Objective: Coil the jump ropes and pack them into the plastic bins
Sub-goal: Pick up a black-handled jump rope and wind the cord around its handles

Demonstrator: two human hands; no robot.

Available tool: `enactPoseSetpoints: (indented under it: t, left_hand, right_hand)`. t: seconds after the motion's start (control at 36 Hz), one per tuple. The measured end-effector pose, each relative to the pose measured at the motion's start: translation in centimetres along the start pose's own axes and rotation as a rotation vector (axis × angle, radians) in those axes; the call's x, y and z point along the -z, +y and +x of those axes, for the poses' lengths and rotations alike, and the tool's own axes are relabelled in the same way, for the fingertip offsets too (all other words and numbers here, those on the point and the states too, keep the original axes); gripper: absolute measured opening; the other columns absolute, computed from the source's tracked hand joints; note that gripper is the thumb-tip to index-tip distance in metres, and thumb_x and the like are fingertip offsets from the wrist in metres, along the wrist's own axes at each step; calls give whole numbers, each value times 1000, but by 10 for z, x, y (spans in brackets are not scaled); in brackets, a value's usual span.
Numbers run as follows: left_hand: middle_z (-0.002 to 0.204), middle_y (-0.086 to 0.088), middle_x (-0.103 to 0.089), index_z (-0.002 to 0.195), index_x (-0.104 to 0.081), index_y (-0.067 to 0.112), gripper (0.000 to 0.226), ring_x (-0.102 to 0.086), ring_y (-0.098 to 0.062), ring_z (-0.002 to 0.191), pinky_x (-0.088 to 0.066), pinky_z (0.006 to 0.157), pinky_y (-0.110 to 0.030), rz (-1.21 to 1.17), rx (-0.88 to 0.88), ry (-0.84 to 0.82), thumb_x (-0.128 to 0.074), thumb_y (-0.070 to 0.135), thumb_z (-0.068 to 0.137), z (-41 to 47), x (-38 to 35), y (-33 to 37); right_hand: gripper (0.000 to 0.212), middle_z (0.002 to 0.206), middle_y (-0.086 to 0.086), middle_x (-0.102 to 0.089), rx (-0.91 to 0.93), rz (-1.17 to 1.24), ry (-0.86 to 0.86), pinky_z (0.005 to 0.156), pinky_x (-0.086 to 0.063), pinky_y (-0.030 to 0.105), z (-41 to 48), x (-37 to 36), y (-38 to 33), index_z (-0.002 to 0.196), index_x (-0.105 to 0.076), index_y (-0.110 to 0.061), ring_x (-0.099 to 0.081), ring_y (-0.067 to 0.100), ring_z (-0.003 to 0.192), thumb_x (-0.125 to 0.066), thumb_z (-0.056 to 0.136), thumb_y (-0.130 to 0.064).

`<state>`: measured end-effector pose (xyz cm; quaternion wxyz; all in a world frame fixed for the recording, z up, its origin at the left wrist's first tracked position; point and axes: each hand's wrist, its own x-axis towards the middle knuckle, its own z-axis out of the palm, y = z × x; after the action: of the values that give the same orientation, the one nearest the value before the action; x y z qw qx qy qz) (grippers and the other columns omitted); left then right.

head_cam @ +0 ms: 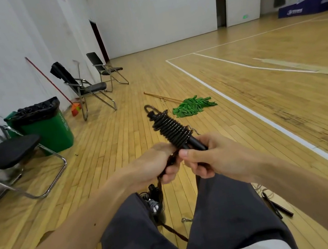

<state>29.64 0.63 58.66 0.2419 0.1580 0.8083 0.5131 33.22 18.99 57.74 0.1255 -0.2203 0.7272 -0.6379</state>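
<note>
Black jump rope [170,130] coiled round its handles.
The left hand [152,165] grips the loose tail, the right hand [210,158] curls round the handle end; the coil points to 11 o'clock from both.

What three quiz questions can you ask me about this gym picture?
1. True or false: the black jump rope is wound in tight coils.
2. Who holds the rope: A) the left hand only, B) the right hand only, C) both hands?
3. Fill in the gap: the mop lying beyond the hands has a ____ head.
Key: 1 true; 2 C; 3 green.
</note>
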Motion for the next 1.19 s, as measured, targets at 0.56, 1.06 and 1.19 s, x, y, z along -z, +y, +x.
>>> enactPoseSetpoints:
  t: [0.56, 1.06, 1.19]
  left_hand:
    - [67, -3, -59, 82, -63, 12, 34, -52, -16, 57, -48, 61, -38, 1085, -93, -33, -54, 37, 102, -24, -4, 29]
    - [68, 14, -57, 72, -62, 27, 38, -55, -5, 67, -42, 56, -19, 1193, -293, -133, -85, 56, 66, -8, -6, 57]
    - [59, 10, -60, 70, -65, 21, 39, -53, -2, 52, -44, 52, -21, 972, -226, -202, -92, 48, 61, -4, 2, 49]
  right_hand:
    - [23, 63, -1, -59, -277, -192, -106, 51, -46, 21, 9, 20, 18, 82, -57, -9, -53, 9, 52, -60, 102, -21]
    - [33, 49, -10, -56, -461, -629, -444, 55, -46, 20, 1, -2, -5, 72, -55, -12, -50, 6, 43, -61, 101, -25]
    - [33, 52, -10, -54, -390, -712, -487, 49, -44, 17, -4, -5, -10, 73, -57, -12, -49, 6, 45, -62, 100, -29]
